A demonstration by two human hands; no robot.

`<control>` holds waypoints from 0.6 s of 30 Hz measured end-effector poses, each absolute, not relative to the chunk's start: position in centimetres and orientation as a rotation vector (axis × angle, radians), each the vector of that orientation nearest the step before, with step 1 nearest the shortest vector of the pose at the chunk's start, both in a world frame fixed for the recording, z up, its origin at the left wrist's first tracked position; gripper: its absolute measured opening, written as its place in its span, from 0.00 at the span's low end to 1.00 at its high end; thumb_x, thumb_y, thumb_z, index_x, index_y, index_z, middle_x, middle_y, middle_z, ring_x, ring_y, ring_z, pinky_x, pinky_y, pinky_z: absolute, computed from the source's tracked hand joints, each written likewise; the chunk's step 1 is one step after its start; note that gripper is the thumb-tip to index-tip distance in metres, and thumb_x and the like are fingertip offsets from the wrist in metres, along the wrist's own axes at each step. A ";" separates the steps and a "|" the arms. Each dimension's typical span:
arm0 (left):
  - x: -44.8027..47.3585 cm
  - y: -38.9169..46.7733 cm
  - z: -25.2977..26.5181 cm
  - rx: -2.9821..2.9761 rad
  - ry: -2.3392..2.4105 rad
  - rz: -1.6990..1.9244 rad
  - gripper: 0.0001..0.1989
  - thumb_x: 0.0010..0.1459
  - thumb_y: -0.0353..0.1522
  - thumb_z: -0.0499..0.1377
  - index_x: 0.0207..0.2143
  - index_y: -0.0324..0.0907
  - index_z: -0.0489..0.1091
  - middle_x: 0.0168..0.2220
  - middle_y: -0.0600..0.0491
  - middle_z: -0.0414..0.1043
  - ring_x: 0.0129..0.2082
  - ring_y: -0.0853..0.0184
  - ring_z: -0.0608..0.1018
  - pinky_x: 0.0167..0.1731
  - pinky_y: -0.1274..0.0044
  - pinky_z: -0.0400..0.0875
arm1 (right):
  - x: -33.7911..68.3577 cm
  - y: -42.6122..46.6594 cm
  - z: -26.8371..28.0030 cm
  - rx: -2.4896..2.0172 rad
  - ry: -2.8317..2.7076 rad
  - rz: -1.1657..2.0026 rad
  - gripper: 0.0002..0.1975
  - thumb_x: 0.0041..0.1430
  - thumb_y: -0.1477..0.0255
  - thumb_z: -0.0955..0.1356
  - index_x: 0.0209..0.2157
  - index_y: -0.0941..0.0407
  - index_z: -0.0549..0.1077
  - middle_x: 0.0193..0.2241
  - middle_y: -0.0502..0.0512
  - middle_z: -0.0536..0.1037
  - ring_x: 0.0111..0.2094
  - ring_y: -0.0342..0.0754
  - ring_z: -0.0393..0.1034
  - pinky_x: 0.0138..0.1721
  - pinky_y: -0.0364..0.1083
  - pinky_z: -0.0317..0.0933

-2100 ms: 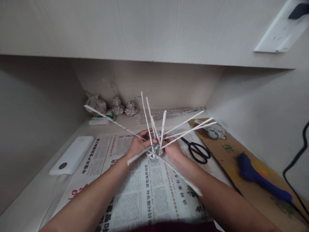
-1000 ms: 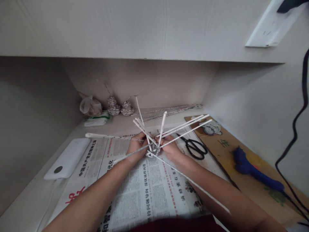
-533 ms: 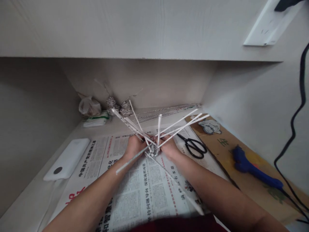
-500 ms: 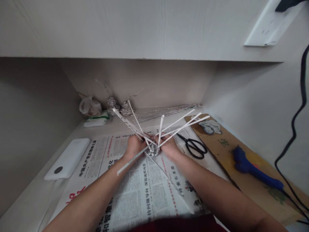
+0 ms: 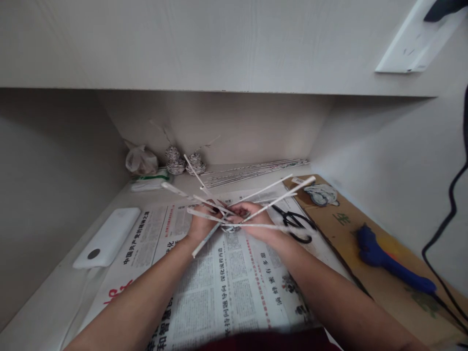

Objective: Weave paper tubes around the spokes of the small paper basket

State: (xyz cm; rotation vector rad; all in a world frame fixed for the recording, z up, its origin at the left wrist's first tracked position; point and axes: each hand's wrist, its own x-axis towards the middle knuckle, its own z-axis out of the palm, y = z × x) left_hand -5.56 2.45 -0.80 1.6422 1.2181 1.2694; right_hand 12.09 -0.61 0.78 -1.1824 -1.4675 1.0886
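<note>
Between my two hands is a small woven paper piece [image 5: 231, 228], with several white rolled-paper sticks fanning out of it to both sides. My left hand [image 5: 205, 219] closes round its left side, the fingers partly hidden behind the sticks. On the right side my right hand [image 5: 256, 222] grips it with curled fingers, near the bases of the sticks. The piece is held just above the newspaper [image 5: 204, 287]. Its underside and my fingertips are largely hidden.
Black scissors [image 5: 295, 223] lie right of my right hand. A blue glue gun [image 5: 393, 265] and a crumpled wad [image 5: 321, 194] rest on cardboard [image 5: 351, 234]. At left is a white power bank [image 5: 107, 238]. Woven gourds [image 5: 175, 162], a plastic bag [image 5: 141, 160] and paper sticks [image 5: 259, 170] stand behind.
The woven piece has turned in my hands, so its sticks point differently. One long stick that hung toward me now lies across to the right. The view has shifted slightly.
</note>
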 end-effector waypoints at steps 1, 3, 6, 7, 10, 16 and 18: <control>-5.5 2.4 -0.8 1.649 1.185 1.275 0.02 0.47 0.30 0.67 0.26 0.44 0.80 0.29 0.46 0.82 0.31 0.56 0.82 0.32 0.69 0.75 | 12.1 -0.7 0.8 -1.208 -1.501 1.065 0.12 0.47 0.69 0.76 0.37 0.55 0.81 0.32 0.53 0.82 0.32 0.46 0.74 0.35 0.45 0.66; -5.3 2.3 -0.8 1.688 1.162 1.272 0.02 0.47 0.30 0.66 0.26 0.45 0.79 0.29 0.47 0.81 0.30 0.56 0.81 0.31 0.68 0.75 | 12.2 -0.7 0.9 -1.260 -1.576 1.003 0.12 0.47 0.71 0.75 0.37 0.55 0.81 0.30 0.51 0.80 0.30 0.45 0.72 0.33 0.44 0.64; -4.9 2.1 -0.5 1.726 1.209 1.209 0.02 0.47 0.29 0.66 0.24 0.44 0.79 0.27 0.49 0.80 0.28 0.57 0.80 0.28 0.70 0.73 | 12.3 -0.7 0.8 -1.277 -1.697 0.878 0.09 0.47 0.75 0.73 0.33 0.54 0.80 0.26 0.47 0.75 0.28 0.44 0.68 0.31 0.42 0.61; -4.8 2.1 -0.4 1.747 1.251 1.181 0.02 0.46 0.29 0.66 0.24 0.44 0.79 0.26 0.49 0.80 0.27 0.58 0.80 0.27 0.70 0.71 | 12.3 -0.7 0.7 -1.276 -1.713 0.832 0.06 0.47 0.75 0.73 0.31 0.54 0.79 0.24 0.46 0.74 0.27 0.43 0.67 0.29 0.42 0.59; -4.7 1.9 -0.3 1.812 1.372 1.140 0.02 0.44 0.27 0.66 0.24 0.43 0.79 0.24 0.49 0.79 0.25 0.60 0.78 0.25 0.73 0.66 | 12.1 -0.7 0.3 -1.280 -1.675 0.765 0.01 0.51 0.72 0.71 0.28 0.53 0.76 0.21 0.46 0.73 0.23 0.43 0.64 0.26 0.41 0.56; -4.6 1.6 -0.5 1.875 1.382 1.105 0.06 0.53 0.33 0.63 0.32 0.41 0.79 0.27 0.52 0.79 0.26 0.63 0.77 0.28 0.75 0.67 | 11.8 -0.2 0.2 -1.274 -1.266 0.883 0.08 0.51 0.64 0.71 0.28 0.54 0.73 0.22 0.48 0.74 0.24 0.45 0.67 0.28 0.43 0.60; -4.5 1.5 -0.5 1.849 1.355 1.129 0.07 0.53 0.34 0.63 0.33 0.41 0.78 0.27 0.53 0.79 0.26 0.64 0.77 0.29 0.76 0.68 | 11.8 -0.1 0.3 -1.251 -1.191 0.947 0.10 0.50 0.62 0.72 0.28 0.54 0.72 0.21 0.47 0.73 0.23 0.45 0.66 0.26 0.43 0.60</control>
